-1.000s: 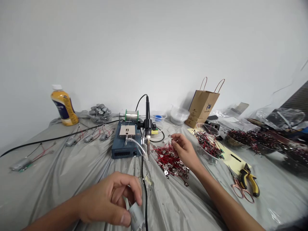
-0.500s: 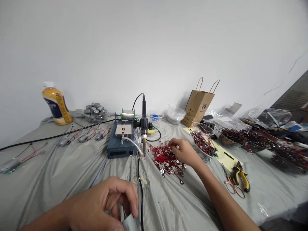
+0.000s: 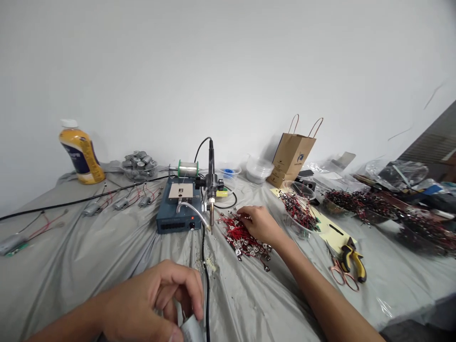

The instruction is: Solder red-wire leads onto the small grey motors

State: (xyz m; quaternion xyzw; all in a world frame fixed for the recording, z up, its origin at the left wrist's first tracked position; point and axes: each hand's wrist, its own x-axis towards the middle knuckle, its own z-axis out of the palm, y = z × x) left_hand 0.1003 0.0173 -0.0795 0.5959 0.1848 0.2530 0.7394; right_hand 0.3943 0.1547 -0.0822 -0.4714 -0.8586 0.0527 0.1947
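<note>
Left fingers (image 3: pixel 185 294) clenched round small silver metal cylinder (image 3: pixel 192 329) at 6 o'clock; right hand (image 3: pixel 258 223) fingertips pinching into pile of red-wired metal tabs (image 3: pixel 245 237), 3 o'clock of blue soldering station (image 3: pixel 176 216).

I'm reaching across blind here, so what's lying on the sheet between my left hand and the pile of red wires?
In the head view, a black cable runs between your left hand and the red wire pile, with pale crumbs beside it.

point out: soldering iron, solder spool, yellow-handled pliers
soldering iron (image 3: pixel 211 164), head view, on its black handle
solder spool (image 3: pixel 187 168), head view, on the wound wire
yellow-handled pliers (image 3: pixel 354 264), head view, on a yellow grip
</note>
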